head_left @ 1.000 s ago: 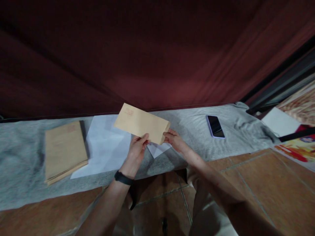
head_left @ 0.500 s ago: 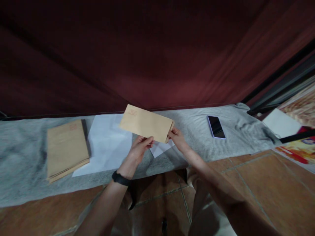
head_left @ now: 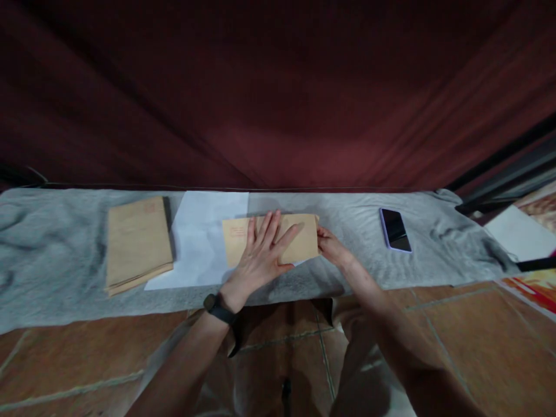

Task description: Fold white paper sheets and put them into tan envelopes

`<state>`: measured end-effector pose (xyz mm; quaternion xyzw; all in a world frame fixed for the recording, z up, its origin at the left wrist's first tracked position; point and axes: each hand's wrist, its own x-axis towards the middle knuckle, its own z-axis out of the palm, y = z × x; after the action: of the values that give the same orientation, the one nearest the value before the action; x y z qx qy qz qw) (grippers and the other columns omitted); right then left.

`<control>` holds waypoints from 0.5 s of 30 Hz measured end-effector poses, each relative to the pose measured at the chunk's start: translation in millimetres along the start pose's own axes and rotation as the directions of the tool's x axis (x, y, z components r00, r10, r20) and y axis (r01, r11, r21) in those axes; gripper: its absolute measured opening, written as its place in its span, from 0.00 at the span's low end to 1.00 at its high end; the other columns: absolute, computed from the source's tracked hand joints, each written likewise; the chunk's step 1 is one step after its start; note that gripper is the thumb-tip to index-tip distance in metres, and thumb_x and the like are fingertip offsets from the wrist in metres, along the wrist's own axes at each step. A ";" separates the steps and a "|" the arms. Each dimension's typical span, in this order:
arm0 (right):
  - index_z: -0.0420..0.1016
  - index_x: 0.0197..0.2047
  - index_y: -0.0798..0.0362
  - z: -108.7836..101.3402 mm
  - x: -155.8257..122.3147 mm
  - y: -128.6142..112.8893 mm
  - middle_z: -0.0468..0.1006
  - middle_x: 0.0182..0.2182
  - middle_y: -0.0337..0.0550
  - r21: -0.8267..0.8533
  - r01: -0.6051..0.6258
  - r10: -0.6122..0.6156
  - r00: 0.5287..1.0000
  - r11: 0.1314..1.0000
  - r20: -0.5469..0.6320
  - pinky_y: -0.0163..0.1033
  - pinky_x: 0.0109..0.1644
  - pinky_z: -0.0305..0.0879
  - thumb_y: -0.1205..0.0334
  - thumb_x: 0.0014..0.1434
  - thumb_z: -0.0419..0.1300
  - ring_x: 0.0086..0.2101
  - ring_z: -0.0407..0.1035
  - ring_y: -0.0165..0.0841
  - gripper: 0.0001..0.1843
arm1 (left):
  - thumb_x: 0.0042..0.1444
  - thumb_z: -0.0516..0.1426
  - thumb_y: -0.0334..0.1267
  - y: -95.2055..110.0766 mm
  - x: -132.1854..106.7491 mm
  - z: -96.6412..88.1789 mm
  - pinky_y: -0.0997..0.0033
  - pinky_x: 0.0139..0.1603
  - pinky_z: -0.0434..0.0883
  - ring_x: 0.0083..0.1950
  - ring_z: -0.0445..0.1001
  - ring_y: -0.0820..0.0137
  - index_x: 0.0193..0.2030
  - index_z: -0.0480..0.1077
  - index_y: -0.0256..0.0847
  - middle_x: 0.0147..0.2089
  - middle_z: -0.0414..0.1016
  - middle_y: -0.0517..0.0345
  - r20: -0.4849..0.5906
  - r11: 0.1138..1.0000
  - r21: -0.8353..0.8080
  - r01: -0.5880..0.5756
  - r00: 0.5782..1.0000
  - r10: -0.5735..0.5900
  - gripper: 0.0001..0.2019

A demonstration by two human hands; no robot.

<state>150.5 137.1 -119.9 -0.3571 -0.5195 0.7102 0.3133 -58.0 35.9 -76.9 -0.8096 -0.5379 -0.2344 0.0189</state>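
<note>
A tan paper envelope point(head_left: 306, 237) with red print at its left end lies flat on the grey cloth, partly over white paper. My left hand point(head_left: 260, 249), a dark watch on its wrist, rests on the envelope with fingers spread. At the envelope's right end, my right hand point(head_left: 330, 243) has its fingers closed on the edge; some fingertips are hidden there. A large sheet of white paper point(head_left: 195, 249) reaches under the envelope's left part. A bit of white paper shows below its lower right edge.
A stack of larger brown envelopes point(head_left: 139, 243) lies to the left, overlapping the white sheet. A phone point(head_left: 395, 230) in a lilac case is on the right. The grey cloth point(head_left: 347, 275) covers a long narrow surface before a dark red curtain point(head_left: 278, 116). Tiled floor point(head_left: 464, 324) is below.
The envelope has come down from a tilted hold onto the cloth and now lies level. My left hand has let go of its lower edge and spread flat on top; my right hand stays at its right end.
</note>
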 end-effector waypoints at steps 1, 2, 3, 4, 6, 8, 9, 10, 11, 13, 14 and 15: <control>0.80 0.37 0.48 -2.1 0.2 0.4 0.83 0.34 0.39 -0.023 -0.006 0.007 1.000 1.000 0.029 0.42 0.44 0.71 0.49 0.47 0.72 0.40 0.76 0.40 0.17 | 0.51 0.69 0.52 -1.0 -0.6 -0.1 0.33 0.75 0.34 0.80 0.38 0.43 0.77 0.49 0.49 0.81 0.38 0.41 0.039 1.000 0.028 -0.002 0.999 0.001 0.51; 0.80 0.38 0.49 -4.2 0.9 1.3 0.83 0.34 0.39 -0.047 -0.004 0.006 0.999 0.999 0.049 0.42 0.45 0.71 0.49 0.47 0.71 0.40 0.76 0.39 0.17 | 0.51 0.69 0.53 -1.8 -1.3 0.2 0.32 0.75 0.34 0.80 0.38 0.43 0.78 0.47 0.49 0.81 0.38 0.41 0.076 0.999 0.047 -0.004 0.997 0.001 0.52; 0.80 0.39 0.49 -5.9 2.0 2.6 0.84 0.35 0.38 -0.073 0.006 -0.001 0.998 0.997 0.065 0.42 0.47 0.71 0.49 0.48 0.71 0.39 0.76 0.38 0.17 | 0.50 0.69 0.53 -2.5 -2.2 0.7 0.32 0.75 0.33 0.80 0.39 0.43 0.78 0.46 0.49 0.81 0.39 0.40 0.108 0.998 0.059 -0.004 0.994 -0.002 0.54; 0.80 0.39 0.49 -7.2 3.4 4.2 0.83 0.35 0.38 -0.101 0.020 -0.013 0.997 0.995 0.076 0.42 0.48 0.71 0.49 0.48 0.71 0.39 0.75 0.37 0.18 | 0.50 0.69 0.54 -3.1 -3.0 1.2 0.32 0.75 0.33 0.80 0.41 0.44 0.78 0.45 0.50 0.80 0.41 0.40 0.132 0.998 0.068 -0.003 0.991 -0.006 0.54; 0.80 0.40 0.50 -8.0 6.2 7.7 0.83 0.36 0.39 -0.161 0.052 -0.038 0.995 0.986 0.092 0.42 0.49 0.70 0.48 0.49 0.70 0.40 0.75 0.37 0.19 | 0.49 0.69 0.54 -4.0 -4.3 2.1 0.33 0.76 0.33 0.79 0.43 0.45 0.78 0.45 0.51 0.79 0.46 0.42 0.164 0.996 0.088 0.012 0.986 -0.026 0.55; 0.79 0.42 0.50 -7.2 8.2 10.9 0.83 0.37 0.39 -0.212 0.079 -0.059 0.994 0.974 0.097 0.42 0.49 0.70 0.47 0.52 0.69 0.40 0.74 0.37 0.19 | 0.49 0.70 0.53 -4.7 -4.6 2.8 0.34 0.76 0.34 0.78 0.46 0.45 0.78 0.44 0.53 0.79 0.48 0.43 0.181 0.993 0.114 0.038 0.982 -0.058 0.55; 0.79 0.43 0.50 -6.6 8.8 12.3 0.82 0.38 0.40 -0.230 0.089 -0.069 0.993 0.969 0.094 0.42 0.48 0.70 0.46 0.53 0.68 0.40 0.74 0.37 0.19 | 0.48 0.70 0.53 -5.1 -4.5 3.4 0.34 0.76 0.34 0.78 0.47 0.45 0.78 0.44 0.53 0.78 0.49 0.43 0.186 0.991 0.126 0.052 0.980 -0.075 0.56; 0.78 0.44 0.50 -6.2 9.3 13.4 0.82 0.38 0.40 -0.247 0.098 -0.078 0.993 0.964 0.088 0.41 0.48 0.70 0.47 0.54 0.67 0.40 0.74 0.37 0.19 | 0.48 0.70 0.53 -5.5 -4.3 4.2 0.34 0.76 0.35 0.77 0.49 0.44 0.78 0.44 0.53 0.78 0.49 0.43 0.191 0.988 0.136 0.066 0.977 -0.092 0.56; 0.78 0.45 0.50 -6.0 9.7 14.4 0.82 0.38 0.40 -0.268 0.105 -0.087 0.993 0.958 0.079 0.41 0.47 0.70 0.47 0.55 0.66 0.39 0.74 0.37 0.19 | 0.47 0.70 0.53 -5.9 -4.0 5.4 0.35 0.76 0.36 0.77 0.50 0.44 0.78 0.44 0.53 0.78 0.49 0.43 0.198 0.987 0.143 0.079 0.974 -0.106 0.57; 0.78 0.45 0.50 -7.0 10.8 16.3 0.82 0.37 0.40 -0.323 0.117 -0.103 0.993 0.939 0.060 0.40 0.46 0.70 0.49 0.55 0.66 0.39 0.74 0.37 0.18 | 0.47 0.70 0.53 -7.0 -3.7 8.5 0.36 0.75 0.38 0.75 0.53 0.43 0.79 0.42 0.54 0.79 0.47 0.43 0.213 0.985 0.144 0.098 0.969 -0.128 0.57; 0.78 0.44 0.50 -7.9 11.5 17.2 0.82 0.36 0.39 -0.353 0.121 -0.110 0.993 0.928 0.052 0.40 0.46 0.70 0.50 0.55 0.65 0.39 0.73 0.37 0.17 | 0.48 0.70 0.53 -7.8 -3.7 10.2 0.36 0.75 0.39 0.75 0.53 0.43 0.79 0.41 0.53 0.79 0.45 0.43 0.218 0.984 0.140 0.107 0.966 -0.136 0.58; 0.78 0.43 0.50 -9.1 12.1 18.2 0.81 0.36 0.39 -0.380 0.124 -0.115 0.992 0.917 0.045 0.40 0.45 0.70 0.51 0.55 0.65 0.38 0.73 0.37 0.16 | 0.48 0.69 0.54 -8.6 -3.9 11.9 0.36 0.75 0.40 0.75 0.53 0.43 0.79 0.41 0.53 0.80 0.43 0.42 0.221 0.984 0.133 0.116 0.965 -0.144 0.58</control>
<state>150.1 146.8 -141.5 -0.3710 -0.6720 0.5790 0.2749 -62.4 39.5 -90.9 -0.7916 -0.6014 -0.1074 -0.0108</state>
